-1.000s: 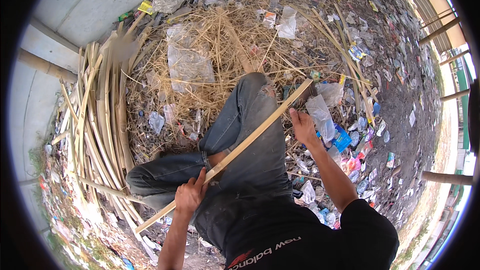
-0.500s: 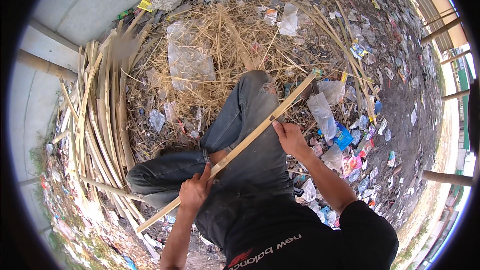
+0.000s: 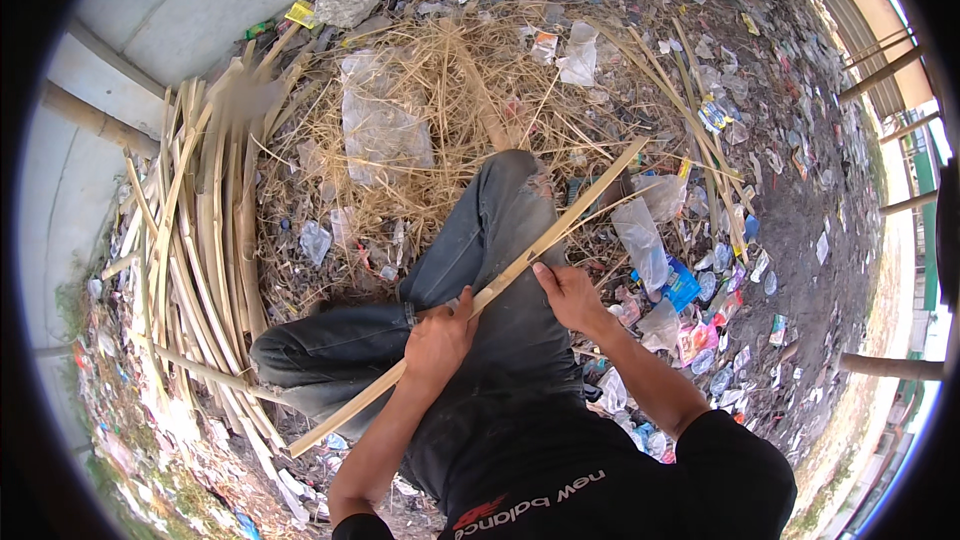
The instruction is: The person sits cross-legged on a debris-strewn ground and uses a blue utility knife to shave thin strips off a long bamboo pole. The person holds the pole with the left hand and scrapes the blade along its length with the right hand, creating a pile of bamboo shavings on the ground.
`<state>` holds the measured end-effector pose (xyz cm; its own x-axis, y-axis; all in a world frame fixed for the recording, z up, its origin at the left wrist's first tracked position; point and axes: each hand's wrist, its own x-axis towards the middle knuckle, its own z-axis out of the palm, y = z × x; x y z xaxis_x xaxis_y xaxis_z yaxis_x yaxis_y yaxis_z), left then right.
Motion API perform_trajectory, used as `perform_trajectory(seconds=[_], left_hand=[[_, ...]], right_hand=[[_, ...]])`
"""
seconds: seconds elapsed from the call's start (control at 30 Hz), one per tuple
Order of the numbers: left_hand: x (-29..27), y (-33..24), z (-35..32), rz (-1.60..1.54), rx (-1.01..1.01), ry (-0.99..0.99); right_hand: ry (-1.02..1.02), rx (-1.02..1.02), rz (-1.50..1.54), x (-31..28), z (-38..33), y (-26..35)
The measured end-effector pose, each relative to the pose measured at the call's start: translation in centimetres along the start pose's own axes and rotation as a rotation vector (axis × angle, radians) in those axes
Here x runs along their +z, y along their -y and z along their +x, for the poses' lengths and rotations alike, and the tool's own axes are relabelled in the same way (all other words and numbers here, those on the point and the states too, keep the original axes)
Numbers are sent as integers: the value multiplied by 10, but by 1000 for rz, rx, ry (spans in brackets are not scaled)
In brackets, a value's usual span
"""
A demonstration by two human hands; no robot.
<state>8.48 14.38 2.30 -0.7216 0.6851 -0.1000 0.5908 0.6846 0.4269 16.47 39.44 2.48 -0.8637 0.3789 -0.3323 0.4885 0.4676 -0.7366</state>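
A long, pale bamboo strip lies slantwise over my jeans, its far end up to the right and its near end down to the left. My left hand is closed round its lower middle, thumb along the top. Just right of the strip, my right hand is closed with its thumb tip at the strip's edge. What its curled fingers hold is hidden. Beyond that thumb, a thin sliver stands away from the strip's right side.
Bamboo strips are heaped at my left beside a pale wall. Straw-like shavings and a clear plastic sheet lie ahead. More long strips rest at the far right. Litter, including a blue wrapper, covers the ground.
My left hand has moved up and right along the strip, nearer my right hand. The right hand has shifted slightly down and left. A sliver now shows apart from the strip's upper part.
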Motion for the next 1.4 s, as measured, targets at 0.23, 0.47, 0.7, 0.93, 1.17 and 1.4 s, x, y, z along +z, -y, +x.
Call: perform_trajectory(seconds=[0.23, 0.47, 0.7, 0.93, 1.17, 1.4], left_hand=[[-20, 2, 8, -160, -49, 112], [-43, 50, -56, -153, -14, 79], [-31, 48, -63, -41, 38, -14], [-24, 41, -50, -99, 33, 2], [-38, 31, -39, -92, 9, 20], [-38, 35, -37, -101, 46, -45]], right_hand=[[49, 86, 112, 6, 13, -30], [20, 104, 201, 5, 10, -21], [-143, -169, -9, 12, 9, -18], [533, 414, 755, -22, 24, -21], [-199, -73, 36, -7, 17, -21], [-93, -430, -93, -27, 26, 3]])
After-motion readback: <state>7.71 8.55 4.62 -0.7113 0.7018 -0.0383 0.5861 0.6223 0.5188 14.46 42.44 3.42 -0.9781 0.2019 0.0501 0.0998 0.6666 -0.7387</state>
